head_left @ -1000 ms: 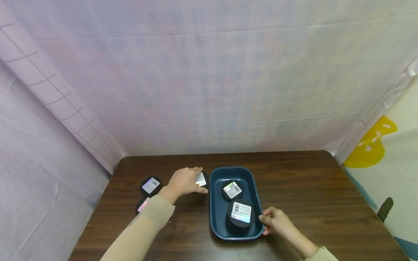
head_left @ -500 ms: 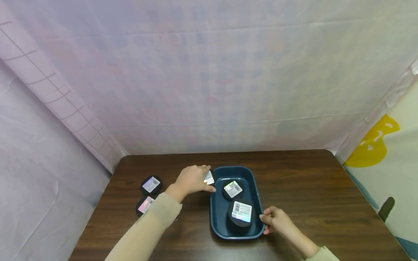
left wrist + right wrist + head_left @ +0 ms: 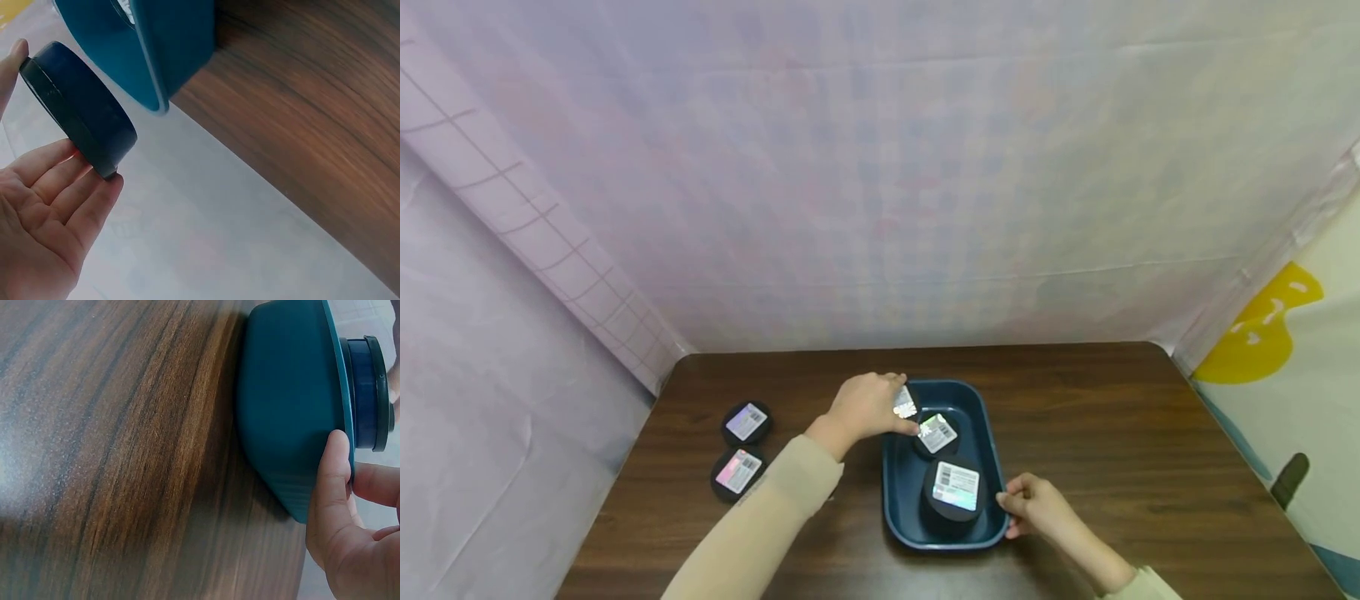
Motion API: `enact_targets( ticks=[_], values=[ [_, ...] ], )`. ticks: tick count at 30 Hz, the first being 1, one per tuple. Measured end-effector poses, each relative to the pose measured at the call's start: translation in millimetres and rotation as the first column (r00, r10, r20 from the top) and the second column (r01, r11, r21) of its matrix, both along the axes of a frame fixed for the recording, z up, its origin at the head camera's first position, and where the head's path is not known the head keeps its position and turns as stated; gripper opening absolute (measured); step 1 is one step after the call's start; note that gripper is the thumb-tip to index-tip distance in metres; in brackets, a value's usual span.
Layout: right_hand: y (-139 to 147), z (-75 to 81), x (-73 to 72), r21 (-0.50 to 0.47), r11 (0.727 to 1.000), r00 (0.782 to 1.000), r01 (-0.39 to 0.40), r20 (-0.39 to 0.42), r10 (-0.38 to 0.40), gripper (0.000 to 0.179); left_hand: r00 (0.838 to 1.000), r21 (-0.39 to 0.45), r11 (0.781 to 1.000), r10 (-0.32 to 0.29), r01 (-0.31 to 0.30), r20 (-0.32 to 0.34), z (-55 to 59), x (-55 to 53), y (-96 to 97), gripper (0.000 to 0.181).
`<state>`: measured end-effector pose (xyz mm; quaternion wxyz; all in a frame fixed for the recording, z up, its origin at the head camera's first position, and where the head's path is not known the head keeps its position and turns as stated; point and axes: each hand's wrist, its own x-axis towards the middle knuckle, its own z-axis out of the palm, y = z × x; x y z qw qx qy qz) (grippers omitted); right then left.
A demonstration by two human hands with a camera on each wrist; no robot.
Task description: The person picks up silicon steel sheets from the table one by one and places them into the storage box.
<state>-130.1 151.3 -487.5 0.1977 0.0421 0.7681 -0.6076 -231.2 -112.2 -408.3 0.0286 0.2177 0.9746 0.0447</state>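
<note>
My left hand [image 3: 867,407] grips a round, flat black-lidded tub [image 3: 906,402] by its edge, over the far left corner of the blue tray [image 3: 904,521]. In the left wrist view, thumb and fingers span the rim of this tub [image 3: 94,103], which is apart from the tray's wall [image 3: 181,50]. My right hand [image 3: 1037,508] pinches the tray's near right rim, thumb on one side and fingers on the other, as the right wrist view confirms. Inside the tray lie a labelled tub [image 3: 938,436] and, nearer, a higher-standing one [image 3: 956,488], possibly stacked.
Two more labelled black tubs, a farther one [image 3: 747,423] and a nearer one [image 3: 737,473], lie on the left of the brown wooden table [image 3: 1112,433]. My left sleeve [image 3: 775,508] passes just right of them. Patterned cloth [image 3: 880,208] hangs behind the table.
The left hand has carried its tub rightward from the table beside the tray to above the tray's far left corner. The right hand keeps its hold on the rim.
</note>
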Motion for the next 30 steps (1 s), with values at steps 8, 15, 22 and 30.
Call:
enact_targets(
  ticks=[8,15,22,30],
  values=[
    [0,-0.1,-0.5,0.006,1.0,1.0,-0.001,0.0,0.001,0.021,0.999,0.004,1.0,0.011,-0.011,-0.033,-7.3,-4.5,14.8,0.09],
    [-1,-0.6,-0.3,0.004,1.0,1.0,0.004,0.0,-0.004,0.021,0.999,0.014,1.0,0.027,-0.027,-0.02,-14.0,-9.2,26.1,0.089],
    [0,0.3,0.2,-0.012,1.0,1.0,-0.003,-0.019,0.003,0.022,1.0,0.014,1.0,0.025,-0.025,0.015,-23.3,-10.5,35.7,0.089],
    [0,1.7,0.1,-0.006,1.0,1.0,0.007,-0.015,-0.008,0.022,1.0,0.015,1.0,-0.003,0.003,0.013,-30.3,-14.1,47.1,0.088]
  ],
)
